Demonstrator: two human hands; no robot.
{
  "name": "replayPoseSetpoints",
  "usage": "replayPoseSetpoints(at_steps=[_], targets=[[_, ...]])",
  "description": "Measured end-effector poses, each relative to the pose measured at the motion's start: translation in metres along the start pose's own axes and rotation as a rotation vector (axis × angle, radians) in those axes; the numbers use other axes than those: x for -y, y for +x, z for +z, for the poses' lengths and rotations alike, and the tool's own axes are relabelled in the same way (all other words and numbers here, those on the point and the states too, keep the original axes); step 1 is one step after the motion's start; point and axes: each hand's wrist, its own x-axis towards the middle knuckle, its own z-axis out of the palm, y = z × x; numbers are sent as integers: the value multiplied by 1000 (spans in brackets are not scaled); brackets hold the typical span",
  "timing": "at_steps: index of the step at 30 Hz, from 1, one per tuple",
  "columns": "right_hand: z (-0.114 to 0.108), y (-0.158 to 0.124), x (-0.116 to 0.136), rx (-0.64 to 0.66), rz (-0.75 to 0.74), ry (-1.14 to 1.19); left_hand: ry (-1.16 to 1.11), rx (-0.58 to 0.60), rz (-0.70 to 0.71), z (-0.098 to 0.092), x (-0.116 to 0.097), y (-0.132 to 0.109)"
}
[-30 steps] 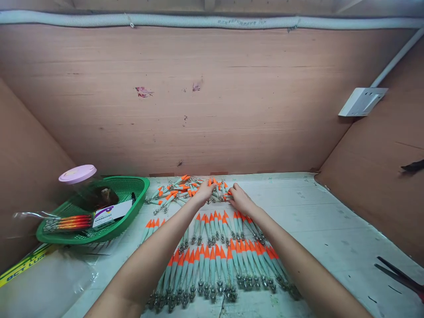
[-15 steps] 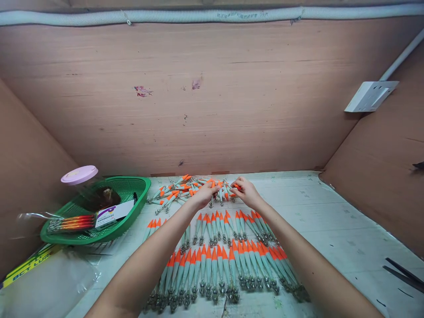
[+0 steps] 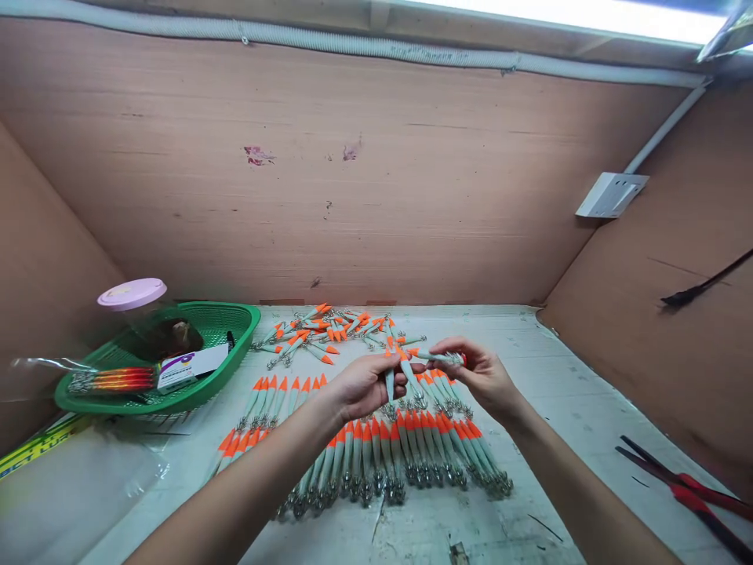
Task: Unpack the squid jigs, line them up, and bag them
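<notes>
Pale green squid jigs with orange tips and crowns of metal hooks lie all over the middle of the table. My left hand (image 3: 368, 386) is closed on a few of them near the orange ends, and one held squid jig (image 3: 410, 375) hangs hooks down. To its right, my right hand (image 3: 479, 375) pinches at least one more jig (image 3: 434, 357), pointing sideways toward the left hand. Both hands are above the neat rows of squid jigs (image 3: 368, 451). Behind them is a loose pile of jigs (image 3: 321, 333). My forearms hide parts of the rows.
On the left stands a green basket (image 3: 235, 357) with a pink-lidded jar (image 3: 132, 294), a packet of red-orange jigs (image 3: 123, 380) and a white card. A clear plastic bag (image 3: 82, 486) lies before it. Scissors with red-black handles (image 3: 685, 482) rest at the right.
Both hands have drawn back from the loose pile toward me, with squid jigs in them. My view has turned, bringing the scissors and the overhead light into sight.
</notes>
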Motion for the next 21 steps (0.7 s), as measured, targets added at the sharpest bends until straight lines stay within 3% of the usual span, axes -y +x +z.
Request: replayPoseSetpoints(at_steps=[3,7,9,15,18,21], targets=[[4,-27,16,118,-136,-146,-41,-5,-35,9,15,-19],[14,-56,32,230,-94,-285,-20,11,-25,13,30,-39],[23,-68,37,253,-13,-283,25,16,-29,13,37,-47],[62,-104,38,131,381,-144,208,-12,-23,5,75,-73],[81,-121,38,111,349,-293,188,-168,12,-6,89,-93],[92,-139,41,116,260,-452,151,-367,48,-24,90,-124]])
